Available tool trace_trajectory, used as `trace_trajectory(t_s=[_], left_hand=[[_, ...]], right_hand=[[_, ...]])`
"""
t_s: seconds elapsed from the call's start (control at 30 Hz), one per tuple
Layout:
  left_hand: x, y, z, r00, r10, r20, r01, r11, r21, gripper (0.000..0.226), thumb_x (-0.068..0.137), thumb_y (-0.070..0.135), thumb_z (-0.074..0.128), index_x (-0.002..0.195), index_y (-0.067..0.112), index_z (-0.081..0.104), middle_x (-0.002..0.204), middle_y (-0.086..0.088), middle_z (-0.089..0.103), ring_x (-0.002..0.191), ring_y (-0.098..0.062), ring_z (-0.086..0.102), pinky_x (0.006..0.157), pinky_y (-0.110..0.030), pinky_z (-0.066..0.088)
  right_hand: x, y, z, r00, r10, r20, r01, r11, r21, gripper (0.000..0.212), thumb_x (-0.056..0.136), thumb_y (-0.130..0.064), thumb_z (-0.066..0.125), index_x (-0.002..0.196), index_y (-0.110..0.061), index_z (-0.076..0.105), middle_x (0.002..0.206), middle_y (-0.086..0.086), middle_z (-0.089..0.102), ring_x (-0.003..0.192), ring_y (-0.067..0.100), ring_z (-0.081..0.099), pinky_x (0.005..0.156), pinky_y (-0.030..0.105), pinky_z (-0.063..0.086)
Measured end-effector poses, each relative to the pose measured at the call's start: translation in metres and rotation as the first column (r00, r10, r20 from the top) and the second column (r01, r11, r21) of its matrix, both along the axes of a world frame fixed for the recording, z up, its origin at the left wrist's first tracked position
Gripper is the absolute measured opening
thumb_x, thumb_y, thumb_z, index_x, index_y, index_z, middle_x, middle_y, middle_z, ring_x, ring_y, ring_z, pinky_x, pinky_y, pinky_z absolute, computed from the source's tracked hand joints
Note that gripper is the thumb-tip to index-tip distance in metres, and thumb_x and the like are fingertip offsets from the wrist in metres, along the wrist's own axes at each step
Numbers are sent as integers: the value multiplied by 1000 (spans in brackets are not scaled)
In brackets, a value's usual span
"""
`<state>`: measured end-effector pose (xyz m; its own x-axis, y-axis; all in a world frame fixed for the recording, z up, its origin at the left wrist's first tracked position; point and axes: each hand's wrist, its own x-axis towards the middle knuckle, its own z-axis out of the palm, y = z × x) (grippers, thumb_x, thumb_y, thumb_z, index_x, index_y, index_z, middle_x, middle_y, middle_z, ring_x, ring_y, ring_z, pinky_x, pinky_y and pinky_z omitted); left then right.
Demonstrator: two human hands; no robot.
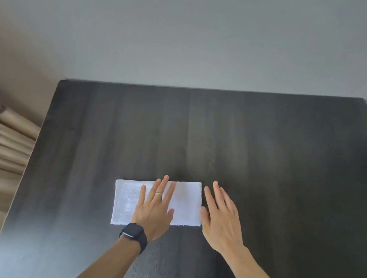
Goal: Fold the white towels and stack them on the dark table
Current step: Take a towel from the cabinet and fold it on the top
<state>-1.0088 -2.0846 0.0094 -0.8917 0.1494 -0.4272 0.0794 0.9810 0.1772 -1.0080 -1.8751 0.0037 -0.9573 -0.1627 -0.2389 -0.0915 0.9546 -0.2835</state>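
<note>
- One folded white towel point(158, 204) lies flat on the dark table point(268, 178), near its front edge.
- Left hand point(152, 211) presses it, fingers point(160, 190) straight; right hand point(220, 218) is flat beside its right edge, grasping nothing.
- Smoothing seems in hand; next likely another fold or fetching another towel.

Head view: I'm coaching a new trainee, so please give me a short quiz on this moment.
1. True or false: the left hand lies flat on the towel.
2. The right hand is by the towel's: A) left edge, B) right edge, C) far edge.
3. How many towels lie on the table?
Key: 1 true; 2 B; 3 one.
</note>
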Motion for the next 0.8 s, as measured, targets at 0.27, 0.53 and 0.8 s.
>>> trace_trajectory(t_s=[0.27, 0.53, 0.8], left_hand=[[1, 89, 110, 998, -46, -42, 54, 971, 234, 57, 101, 36, 39, 155, 30, 22, 160, 2, 27, 152, -24, 6, 122, -45, 7], [1, 265, 224, 798, -525, -297, 603, 699, 385, 50, 102, 35, 42, 151, 31, 33, 154, 3, 39, 151, -24, 15, 123, -48, 10], [116, 441, 338, 323, -736, -595, 941, 184, 283, 52, 95, 29, 53, 146, 22, 43, 146, -6, 49, 139, -29, 37, 111, -46, 34]], right_hand=[[61, 106, 131, 925, -335, -177, 319, 941, -115, 52, 97, -48, 32, 141, -32, 53, 156, -3, 39, 142, 21, 37, 113, 42, 35], [188, 218, 249, 446, -712, -542, 809, 580, -96, 48, 96, -47, 40, 136, -27, 59, 140, 0, 59, 135, 27, 46, 110, 50, 40], [372, 276, 349, -53, -607, -793, 950, 215, -228, 41, 97, -46, 44, 127, -28, 65, 123, -2, 68, 122, 31, 51, 91, 48, 49]])
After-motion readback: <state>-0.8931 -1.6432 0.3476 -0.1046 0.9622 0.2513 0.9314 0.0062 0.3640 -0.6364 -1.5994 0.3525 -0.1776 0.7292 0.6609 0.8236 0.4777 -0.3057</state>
